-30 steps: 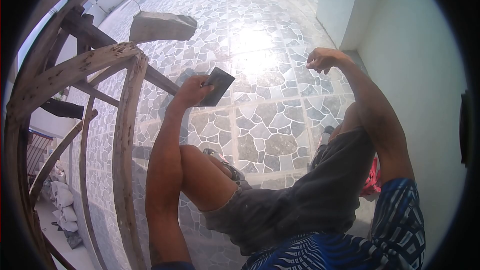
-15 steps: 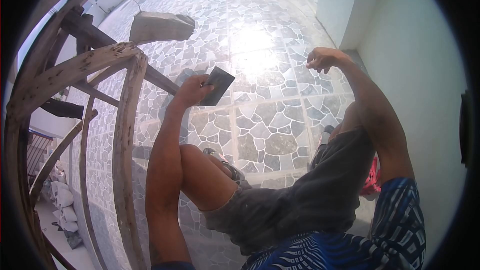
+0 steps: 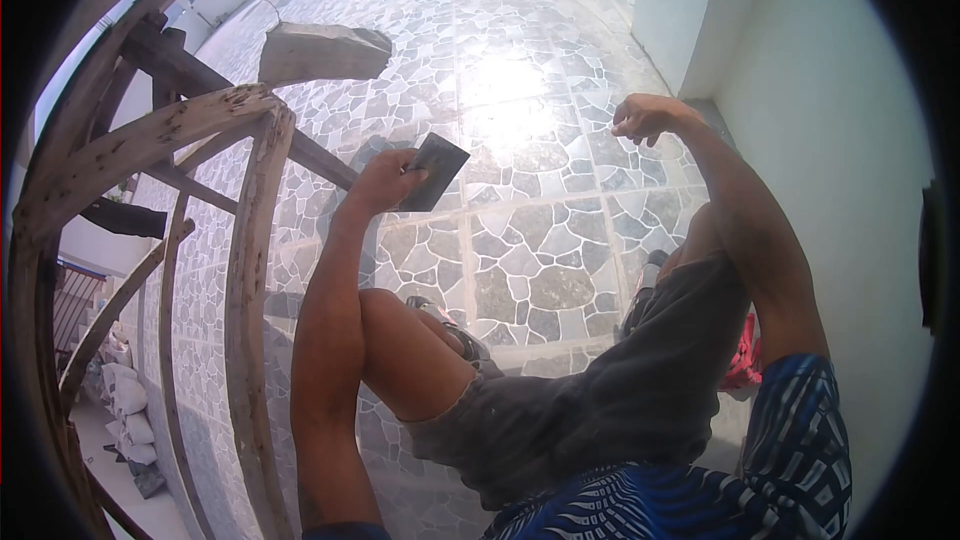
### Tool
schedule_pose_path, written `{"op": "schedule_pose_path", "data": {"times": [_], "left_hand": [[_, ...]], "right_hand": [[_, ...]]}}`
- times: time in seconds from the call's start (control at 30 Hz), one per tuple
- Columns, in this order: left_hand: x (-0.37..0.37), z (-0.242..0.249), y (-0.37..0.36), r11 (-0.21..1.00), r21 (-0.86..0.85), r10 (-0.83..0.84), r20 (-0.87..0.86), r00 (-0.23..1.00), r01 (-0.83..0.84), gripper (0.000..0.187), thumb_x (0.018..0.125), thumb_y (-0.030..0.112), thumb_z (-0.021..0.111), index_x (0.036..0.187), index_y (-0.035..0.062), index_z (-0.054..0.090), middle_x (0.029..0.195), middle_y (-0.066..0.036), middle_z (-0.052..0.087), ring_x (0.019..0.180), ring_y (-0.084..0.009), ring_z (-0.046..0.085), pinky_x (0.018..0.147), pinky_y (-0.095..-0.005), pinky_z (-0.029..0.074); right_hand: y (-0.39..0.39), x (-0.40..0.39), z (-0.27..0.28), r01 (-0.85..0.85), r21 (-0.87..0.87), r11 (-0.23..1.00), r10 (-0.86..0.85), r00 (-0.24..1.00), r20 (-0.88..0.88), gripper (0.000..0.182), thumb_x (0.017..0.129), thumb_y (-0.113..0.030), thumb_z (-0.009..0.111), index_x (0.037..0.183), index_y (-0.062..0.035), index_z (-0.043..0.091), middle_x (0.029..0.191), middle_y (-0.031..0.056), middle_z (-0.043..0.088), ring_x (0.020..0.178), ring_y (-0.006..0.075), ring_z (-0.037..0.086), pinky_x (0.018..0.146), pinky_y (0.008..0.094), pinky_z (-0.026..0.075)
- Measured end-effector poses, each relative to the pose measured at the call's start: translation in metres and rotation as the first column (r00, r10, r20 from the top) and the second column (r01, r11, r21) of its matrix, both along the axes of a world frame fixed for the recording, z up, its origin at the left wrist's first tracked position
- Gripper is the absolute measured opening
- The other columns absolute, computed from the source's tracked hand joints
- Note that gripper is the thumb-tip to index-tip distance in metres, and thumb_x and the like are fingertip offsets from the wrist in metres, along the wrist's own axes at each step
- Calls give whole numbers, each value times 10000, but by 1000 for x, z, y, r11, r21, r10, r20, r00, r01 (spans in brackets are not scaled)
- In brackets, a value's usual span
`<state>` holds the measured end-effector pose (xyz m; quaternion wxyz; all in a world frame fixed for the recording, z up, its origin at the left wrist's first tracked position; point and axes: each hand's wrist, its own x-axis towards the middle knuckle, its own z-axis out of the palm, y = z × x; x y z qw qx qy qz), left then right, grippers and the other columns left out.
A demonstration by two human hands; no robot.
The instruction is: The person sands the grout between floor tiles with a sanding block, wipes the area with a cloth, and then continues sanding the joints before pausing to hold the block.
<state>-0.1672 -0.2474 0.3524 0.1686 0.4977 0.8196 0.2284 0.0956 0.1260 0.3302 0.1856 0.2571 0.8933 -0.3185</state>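
My left hand (image 3: pixel 385 180) is closed around the edge of a flat, dark rectangular plate (image 3: pixel 436 174), its thumb on the upper face. What the plate is, I cannot make out. On the right, my right hand (image 3: pixel 650 119) hangs over the stone-patterned floor (image 3: pixel 535 240) near the white wall, its fingers curled inward. Whether a small thing sits between those fingers is hidden. Both forearms rest by my knees, and I am seated or crouched in dark grey shorts.
A rough wooden frame (image 3: pixel 255 240) stands close on my left, with a pale block (image 3: pixel 325 52) beyond it. White sacks (image 3: pixel 128 405) lie at lower left. A white wall (image 3: pixel 830 170) runs along my right, and a red item (image 3: pixel 742 358) is beside my right leg.
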Motion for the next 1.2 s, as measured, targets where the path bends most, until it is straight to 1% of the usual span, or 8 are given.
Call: {"op": "schedule_pose_path", "data": {"times": [0.1,0.2,0.3,0.7,0.8,1.0,1.1,1.2], "left_hand": [[3,5,0,998,-57,16,4,1000,-16,299,909,213,673,1128,12,700,948,-136,680,836,-222,643,785,-371,505],[3,5,0,999,-46,14,3,1000,-14,303,907,217,676,1124,7,699,949,-137,679,841,-223,641,785,-371,505],[4,5,-1,1000,-1,2,-33,999,-2,274,886,198,674,1097,26,708,870,-141,693,803,-232,666,735,-386,519],[3,4,1,1000,-5,-1,14,1000,1,272,891,173,666,1115,23,706,837,-120,688,695,-189,659,638,-355,526],[10,13,1,997,-65,45,53,998,-42,288,906,206,673,1109,4,700,921,-123,676,811,-199,633,749,-365,503],[5,7,0,999,-41,23,28,999,-22,286,909,201,673,1113,2,699,919,-119,672,815,-197,633,756,-361,503],[5,7,1,997,-62,40,60,997,-36,285,909,200,673,1112,2,698,923,-120,674,821,-198,633,762,-361,502],[1,3,0,1000,4,-5,28,1000,5,268,892,182,667,1092,8,702,835,-129,686,710,-209,660,663,-370,523]], "right_hand": [[0,-1,-1,4,4,1000,-4,1000,-3,434,959,-296,606,1247,29,630,1010,171,691,946,269,705,772,374,627],[1,-1,-2,-3,2,1000,3,1000,-4,434,958,-292,606,1250,29,629,1004,169,689,944,268,704,769,372,627],[3,-2,-4,-4,1,1000,4,1000,2,435,959,-291,604,1254,29,625,1003,167,687,948,268,703,770,372,627],[0,0,1,-4,5,1000,4,1000,3,443,957,-303,603,1256,23,624,1019,174,688,963,276,702,785,379,624],[-1,0,1,-6,6,1000,6,1000,2,446,957,-305,603,1256,24,624,1022,177,689,962,278,702,787,380,624],[-1,-1,1,-8,6,1000,8,1000,0,453,959,-307,599,1266,26,619,1035,186,688,964,280,702,787,382,625],[0,-1,0,-12,5,1000,12,1000,1,456,959,-306,599,1268,29,617,1041,189,687,965,281,702,785,381,625],[1,-1,0,-14,6,1000,14,1000,3,452,959,-302,600,1263,32,619,1037,187,687,964,279,702,781,379,626]]}}
